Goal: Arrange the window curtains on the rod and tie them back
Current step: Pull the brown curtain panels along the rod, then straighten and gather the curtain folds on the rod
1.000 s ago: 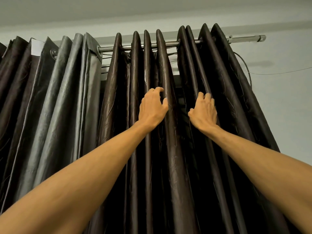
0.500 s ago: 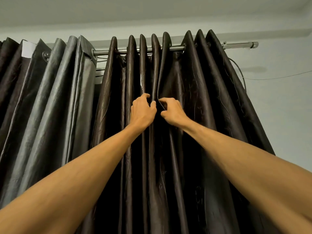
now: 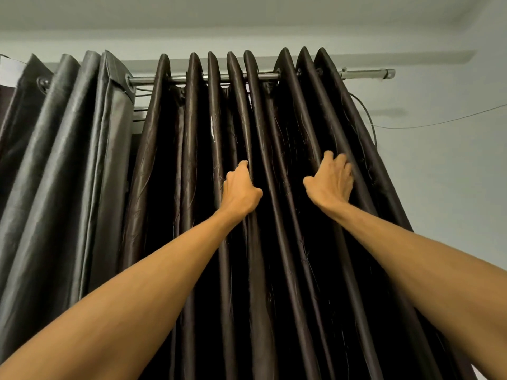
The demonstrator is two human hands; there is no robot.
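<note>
Left hand point(image 3: 241, 189), head view: fingers curled round one pleat of dark curtain point(image 3: 288, 127), likely steadying it. Right hand point(image 3: 330, 182): fingers spread, pressing pleat further right, probably evening folds; slightly blurred. Curtain hangs bunched on right part of rod point(image 3: 260, 77). Grey curtain point(image 3: 68, 160) crowds left side. Loose wire point(image 3: 439, 122) by right edge could snag. No tie-back visible.
</note>
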